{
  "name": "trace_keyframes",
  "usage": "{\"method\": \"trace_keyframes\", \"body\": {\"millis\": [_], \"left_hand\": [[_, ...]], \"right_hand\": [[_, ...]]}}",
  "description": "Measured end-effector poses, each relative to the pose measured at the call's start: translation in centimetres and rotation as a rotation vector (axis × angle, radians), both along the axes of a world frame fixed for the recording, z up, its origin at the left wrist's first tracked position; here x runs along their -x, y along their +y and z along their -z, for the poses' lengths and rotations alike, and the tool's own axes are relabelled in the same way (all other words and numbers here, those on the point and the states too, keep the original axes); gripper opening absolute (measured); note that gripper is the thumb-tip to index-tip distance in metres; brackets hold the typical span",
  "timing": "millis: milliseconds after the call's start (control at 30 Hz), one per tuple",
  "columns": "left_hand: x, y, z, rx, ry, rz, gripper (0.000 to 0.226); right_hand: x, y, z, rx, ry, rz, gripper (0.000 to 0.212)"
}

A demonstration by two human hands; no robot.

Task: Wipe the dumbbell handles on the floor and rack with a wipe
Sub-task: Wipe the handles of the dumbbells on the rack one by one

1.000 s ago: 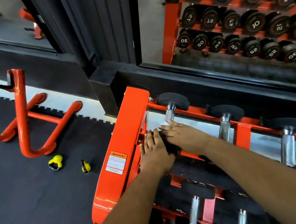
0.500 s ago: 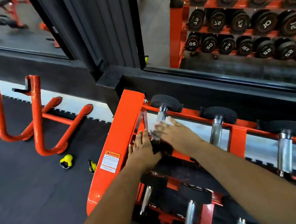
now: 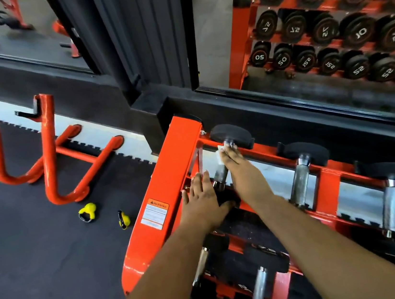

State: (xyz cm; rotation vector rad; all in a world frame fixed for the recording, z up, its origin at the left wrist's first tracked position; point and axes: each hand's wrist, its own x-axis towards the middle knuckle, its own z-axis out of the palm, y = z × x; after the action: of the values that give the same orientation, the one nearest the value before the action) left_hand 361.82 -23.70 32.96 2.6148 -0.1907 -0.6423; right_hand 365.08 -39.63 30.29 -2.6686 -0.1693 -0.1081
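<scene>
Right hand: your right hand [image 3: 240, 171] lies along the knurled steel handle [image 3: 220, 174] of the leftmost dumbbell on the top shelf, centre of the frame; its fingers [image 3: 229, 150] are pressed together, flat over the small white wipe [image 3: 220, 156], near the far black rubber head [image 3: 231, 134].
Left hand: your left hand [image 3: 204, 200] rests on the near black head [image 3: 225, 197] of the same dumbbell, fingers straight and close together, pointing up the frame.
Rack: the orange steel dumbbell rack [image 3: 170, 178] runs from centre to lower right, with a warning label [image 3: 155, 213] on its end post.
Other handles: two more steel-handled dumbbells [image 3: 301, 181] sit to the right on the same shelf.
Floor: two small yellow kettlebells [image 3: 88, 212] stand on the dark rubber floor [image 3: 42, 257], lower left.
</scene>
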Motion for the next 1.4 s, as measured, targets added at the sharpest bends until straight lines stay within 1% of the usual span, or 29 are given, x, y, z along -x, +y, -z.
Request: {"method": "trace_keyframes", "body": {"millis": [67,133,200,233,267,300,333,367,433,500,567,633,667,733,767,833,867,900,933,967,1033,1067,1100,1200,1233,1267,1333,1367,1400], "left_hand": [[0.0,0.0,0.2,0.011,0.006,-0.001,0.107],[-0.1,0.0,0.1,0.023,0.011,0.007,0.105],[-0.2,0.1,0.3,0.034,0.011,0.013,0.105],[-0.2,0.1,0.4,0.035,0.012,0.016,0.106],[-0.2,0.0,0.3,0.036,0.012,0.017,0.106],[-0.2,0.1,0.3,0.04,0.014,0.02,0.105],[-0.2,0.1,0.2,0.045,0.015,0.019,0.104],[-0.2,0.2,0.3,0.049,0.012,0.016,0.103],[-0.2,0.3,0.3,0.062,0.013,0.016,0.1],[-0.2,0.3,0.5,0.072,0.003,0.016,0.098],[-0.1,0.2,0.8,0.069,-0.009,0.021,0.1],[-0.1,0.2,1.1,0.064,-0.017,0.026,0.104],[-0.1,0.1,1.0,0.06,-0.02,0.025,0.105],[-0.1,0.1,0.7,0.056,-0.027,0.02,0.104],[-0.1,0.1,0.6,0.056,-0.027,0.019,0.104],[-0.1,0.1,0.4,0.05,-0.014,0.019,0.104],[-0.1,0.1,0.4,0.046,-0.012,0.019,0.104],[-0.1,0.1,0.4,0.042,-0.013,0.018,0.105],[-0.1,0.1,0.4,0.04,-0.015,0.019,0.105],[-0.1,0.1,0.4,0.04,-0.014,0.02,0.106],[-0.1,0.0,0.3,0.037,-0.012,0.016,0.107],[-0.1,0.1,0.3,0.037,-0.008,0.013,0.107],[-0.1,0.1,0.3,0.04,-0.001,0.014,0.107],[-0.2,0.1,0.3,0.04,0.012,0.013,0.107],[-0.2,0.1,0.4,0.036,0.012,0.013,0.107],[-0.2,0.1,0.4,0.038,0.013,0.011,0.108],[-0.2,0.0,0.3,0.046,0.016,0.007,0.108],[-0.2,0.0,0.3,0.046,0.014,0.001,0.108],[-0.1,0.0,0.1,0.044,0.014,-0.003,0.108]], "right_hand": [[1.7,0.8,0.9,-0.137,0.015,0.05,0.058],[3.0,0.9,1.1,-0.21,-0.048,0.147,0.046],[2.6,1.2,0.8,-0.247,-0.073,0.287,0.039],[1.9,1.5,0.4,-0.307,-0.049,0.389,0.035],[0.9,1.9,0.2,-0.431,-0.009,0.511,0.03],[0.0,2.4,-0.1,-0.6,0.04,0.617,0.024],[-0.7,3.1,-0.3,-0.745,0.082,0.692,0.022],[-0.9,3.7,-0.5,-0.813,0.134,0.733,0.023],[0.1,4.3,-0.9,-0.78,0.263,0.728,0.023],[2.0,4.3,-1.2,-0.708,0.406,0.648,0.022],[2.2,3.6,-1.7,-0.767,0.505,0.598,0.021],[0.0,2.8,-1.8,-1.018,0.476,0.703,0.018],[-1.6,2.3,-1.9,-1.209,0.431,0.768,0.017],[-3.6,2.4,-1.9,-1.624,0.343,0.838,0.023],[-3.8,2.7,-1.7,-1.735,0.363,0.827,0.027],[-3.1,3.3,-1.1,-1.751,0.542,0.703,0.029],[-2.5,3.2,-0.8,-1.722,0.622,0.635,0.029],[-2.4,2.9,-0.7,-1.675,0.662,0.604,0.029],[-2.7,2.4,-0.9,-1.635,0.651,0.606,0.03],[-3.3,2.1,-1.2,-1.64,0.599,0.628,0.03],[-4.2,1.7,-2.1,-1.729,0.497,0.692,0.031],[-4.3,1.9,-2.2,-1.737,0.488,0.7,0.032],[-3.9,2.2,-1.9,-1.711,0.514,0.687,0.035],[-1.3,1.9,-0.8,-1.448,0.632,0.652,0.035],[-1.1,1.4,-0.7,-1.424,0.627,0.627,0.033],[-1.5,1.0,-0.7,-1.441,0.582,0.626,0.031],[-3.0,0.6,-1.0,-1.549,0.46,0.664,0.034],[-3.7,0.6,-1.2,-1.586,0.444,0.679,0.037],[-3.8,0.8,-1.4,-1.563,0.469,0.671,0.038]]}}
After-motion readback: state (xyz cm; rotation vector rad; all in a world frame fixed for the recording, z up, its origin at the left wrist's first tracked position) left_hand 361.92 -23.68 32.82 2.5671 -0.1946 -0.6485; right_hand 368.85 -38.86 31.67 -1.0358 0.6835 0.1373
